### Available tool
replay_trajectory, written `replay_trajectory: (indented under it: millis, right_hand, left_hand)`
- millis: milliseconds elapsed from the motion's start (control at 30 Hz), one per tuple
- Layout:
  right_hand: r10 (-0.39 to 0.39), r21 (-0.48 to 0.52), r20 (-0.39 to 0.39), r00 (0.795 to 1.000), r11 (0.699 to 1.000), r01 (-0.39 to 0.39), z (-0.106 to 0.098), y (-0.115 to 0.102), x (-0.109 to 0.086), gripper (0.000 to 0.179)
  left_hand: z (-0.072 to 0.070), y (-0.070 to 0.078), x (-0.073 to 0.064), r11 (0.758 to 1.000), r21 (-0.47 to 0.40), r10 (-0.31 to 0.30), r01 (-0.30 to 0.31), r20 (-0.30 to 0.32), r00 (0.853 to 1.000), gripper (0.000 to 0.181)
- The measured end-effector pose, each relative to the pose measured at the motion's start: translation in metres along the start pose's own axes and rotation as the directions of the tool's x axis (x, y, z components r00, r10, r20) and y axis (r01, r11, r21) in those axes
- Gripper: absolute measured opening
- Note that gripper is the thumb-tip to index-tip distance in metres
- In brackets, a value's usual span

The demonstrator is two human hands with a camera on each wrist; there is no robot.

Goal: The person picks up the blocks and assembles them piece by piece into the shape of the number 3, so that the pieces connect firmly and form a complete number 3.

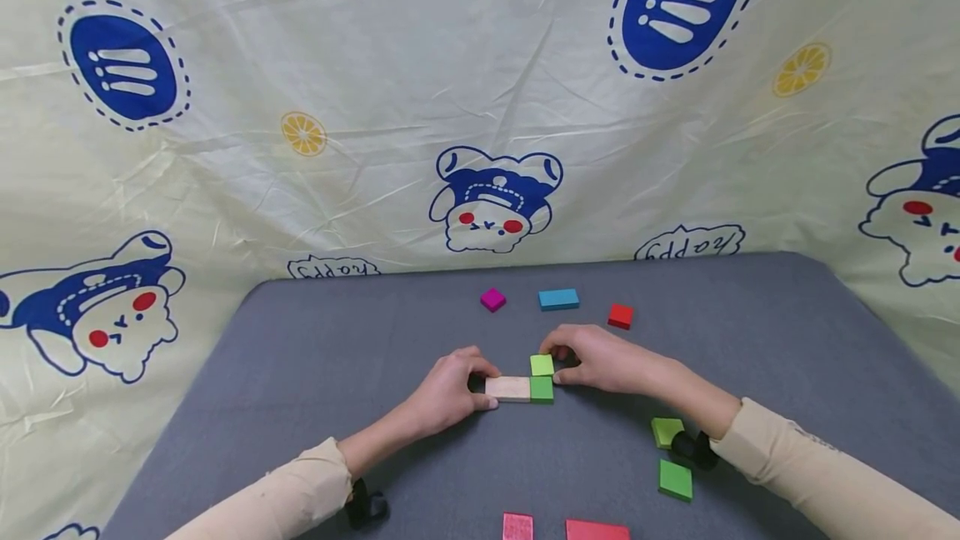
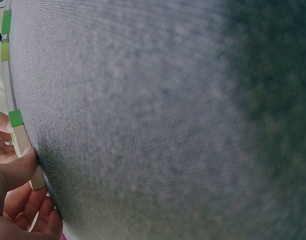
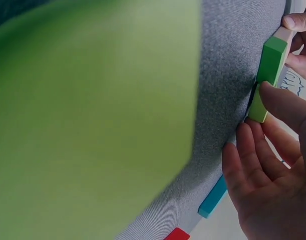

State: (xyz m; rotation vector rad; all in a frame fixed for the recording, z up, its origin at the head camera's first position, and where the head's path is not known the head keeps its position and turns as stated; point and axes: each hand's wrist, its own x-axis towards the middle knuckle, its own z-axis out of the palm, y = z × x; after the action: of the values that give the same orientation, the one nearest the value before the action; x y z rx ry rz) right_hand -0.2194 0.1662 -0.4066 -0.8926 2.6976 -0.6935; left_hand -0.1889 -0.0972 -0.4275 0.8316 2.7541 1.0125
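Observation:
My left hand (image 1: 448, 390) pinches the outer end of a pale wooden block (image 1: 507, 390) that lies flat on the grey table. In the left wrist view its thumb is on one side of the wooden block (image 2: 37, 178) and the fingers are on the other. A green block (image 1: 542, 391) meets the wooden block's right end. Behind the green one sits a lime-green block (image 1: 542, 365), set against its far side. My right hand (image 1: 603, 358) pinches this lime-green block (image 3: 258, 107) between thumb and fingers, as the right wrist view shows.
Toward the back lie a magenta block (image 1: 492, 300), a blue block (image 1: 558, 300) and a red block (image 1: 620, 316). Under my right forearm are another lime-green block (image 1: 666, 432) and a green block (image 1: 676, 480). Nearest me lie a pink block (image 1: 517, 527) and a longer red block (image 1: 597, 531).

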Motion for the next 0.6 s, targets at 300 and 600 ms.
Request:
replay_trajectory:
  millis: [300, 600]
  right_hand:
    - [-0.006, 0.104, 0.044, 0.999, 0.995, 0.001, -0.0064, 0.0037, -0.0023, 0.035]
    - [-0.032, 0.119, 0.021, 0.999, 0.992, 0.03, -0.0061, 0.0071, -0.0004, 0.025]
  left_hand:
    - [-0.0001, -0.001, -0.0007, 1.0, -0.009, 0.007, -0.007, -0.001, 1.0, 0.024]
    - [0.0003, -0.0012, -0.0009, 1.0, -0.009, 0.016, -0.016, -0.002, 1.0, 0.024]
